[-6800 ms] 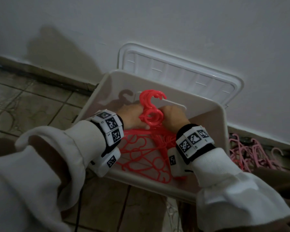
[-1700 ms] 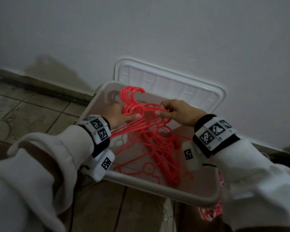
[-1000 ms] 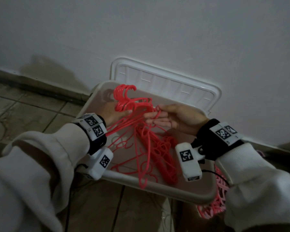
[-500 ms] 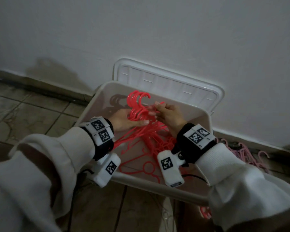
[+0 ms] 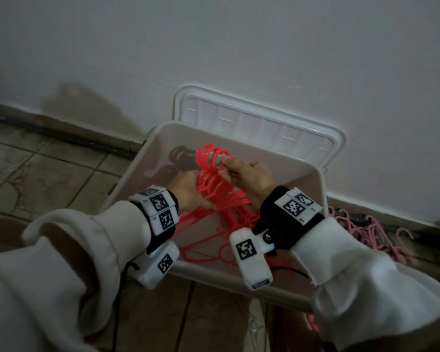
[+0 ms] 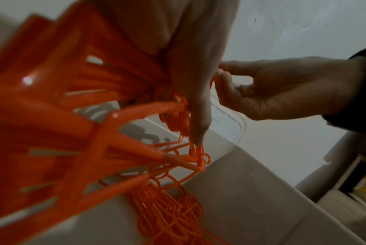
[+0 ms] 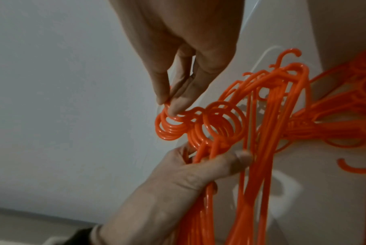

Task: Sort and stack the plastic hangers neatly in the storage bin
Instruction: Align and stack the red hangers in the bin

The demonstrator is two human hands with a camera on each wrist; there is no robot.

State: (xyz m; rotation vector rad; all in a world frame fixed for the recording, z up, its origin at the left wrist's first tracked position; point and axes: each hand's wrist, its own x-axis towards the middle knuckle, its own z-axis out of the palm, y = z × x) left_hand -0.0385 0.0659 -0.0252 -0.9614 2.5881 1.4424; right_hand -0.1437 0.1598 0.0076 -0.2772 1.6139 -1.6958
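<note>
A bundle of several red plastic hangers (image 5: pixel 221 191) stands tilted inside the pale storage bin (image 5: pixel 280 161), hooks up. My left hand (image 5: pixel 188 191) grips the bundle just below the hooks; its thumb (image 7: pixel 226 164) lies across the necks. My right hand (image 5: pixel 249 176) pinches the red hooks (image 7: pixel 171 127) at the top between thumb and fingertips (image 7: pixel 177 106). More red hangers (image 6: pixel 173 215) lie loose on the bin floor. The left wrist view shows the hanger shoulders (image 6: pixel 83 132) fanned out, close and blurred.
The bin's white lid (image 5: pixel 259 123) leans on the wall behind it. A heap of pink hangers (image 5: pixel 366 232) lies on the tiled floor to the right of the bin. Brown floor tiles (image 5: pixel 48 179) stretch to the left.
My right hand, which lay open under the hangers a second ago, has turned over and now pinches the hooks. The left hand has drawn the bundle together and more upright.
</note>
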